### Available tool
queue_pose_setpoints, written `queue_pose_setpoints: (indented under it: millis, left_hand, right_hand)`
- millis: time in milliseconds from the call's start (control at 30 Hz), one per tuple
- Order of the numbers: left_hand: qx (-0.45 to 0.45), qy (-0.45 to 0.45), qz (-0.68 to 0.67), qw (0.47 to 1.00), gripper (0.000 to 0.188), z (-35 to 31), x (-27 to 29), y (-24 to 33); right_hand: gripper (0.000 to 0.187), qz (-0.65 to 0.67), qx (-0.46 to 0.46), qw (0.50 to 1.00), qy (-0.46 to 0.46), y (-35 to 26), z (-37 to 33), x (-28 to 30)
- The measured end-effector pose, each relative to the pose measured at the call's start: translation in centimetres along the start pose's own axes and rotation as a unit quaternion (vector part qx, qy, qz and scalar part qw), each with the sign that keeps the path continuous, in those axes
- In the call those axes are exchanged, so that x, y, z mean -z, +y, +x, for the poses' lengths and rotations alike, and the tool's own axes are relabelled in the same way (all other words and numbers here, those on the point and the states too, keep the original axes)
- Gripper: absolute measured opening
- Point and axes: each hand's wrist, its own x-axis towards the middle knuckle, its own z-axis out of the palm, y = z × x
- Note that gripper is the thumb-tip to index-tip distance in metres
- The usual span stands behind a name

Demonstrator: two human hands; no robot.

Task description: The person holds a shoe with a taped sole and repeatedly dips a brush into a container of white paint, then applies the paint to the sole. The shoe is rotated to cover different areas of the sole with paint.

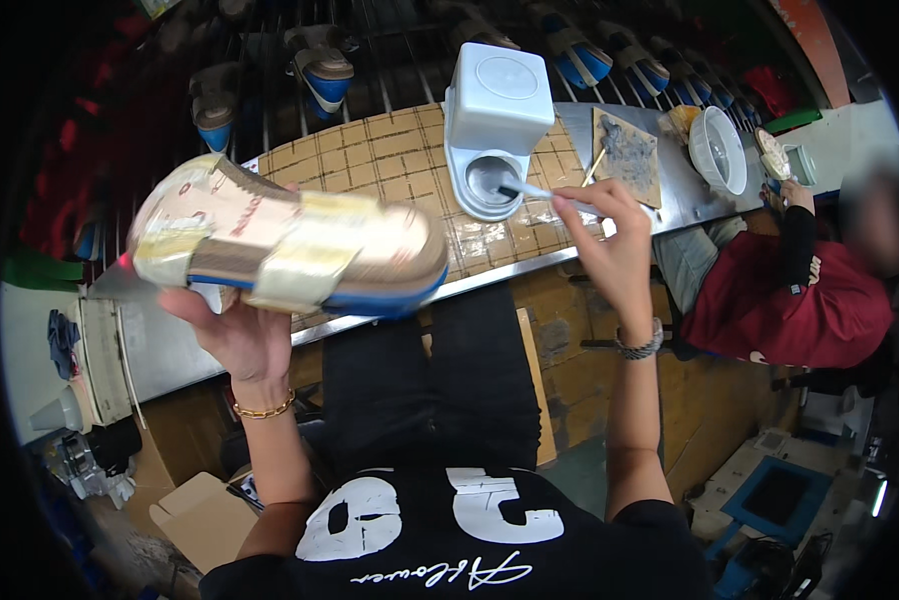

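My left hand [238, 335] is closed around the underside of a sandal [295, 240], holding it up above the work table's left part. The sandal has a beige footbed, pale yellowish straps and a blue edge along its sole. Between the fingers of my right hand [610, 230] is a thin brush [535, 190]. Its dark tip is over the round cup of a light grey dispenser [500, 110], which stands on the tabletop. Whether the tip touches what is in the cup, I cannot tell.
Brown grid-marked sheeting [380, 150] covers the table. A smeared board [627, 155] and a white bowl [718, 150] stand to the right. Behind, several blue-soled shoes [325, 75] rest on a rack of bars. A co-worker in a dark red top [790, 300] sits at the right.
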Motion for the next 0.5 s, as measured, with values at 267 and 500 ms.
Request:
queue_pose_setpoints:
  millis: [267, 500]
  left_hand:
    - [0.230, -0.072, -0.095, 0.966, 0.106, 1.3, -0.2, -0.3]
    - [0.178, 0.101, -0.003, 0.979, 0.094, 0.3, 0.5, -2.4]
  right_hand:
    - [0.014, -0.130, 0.067, 0.989, -0.017, -0.2, 0.5, -2.0]
    - [0.024, 0.243, -0.219, 0.933, -0.148, 1.9, 0.1, -1.3]
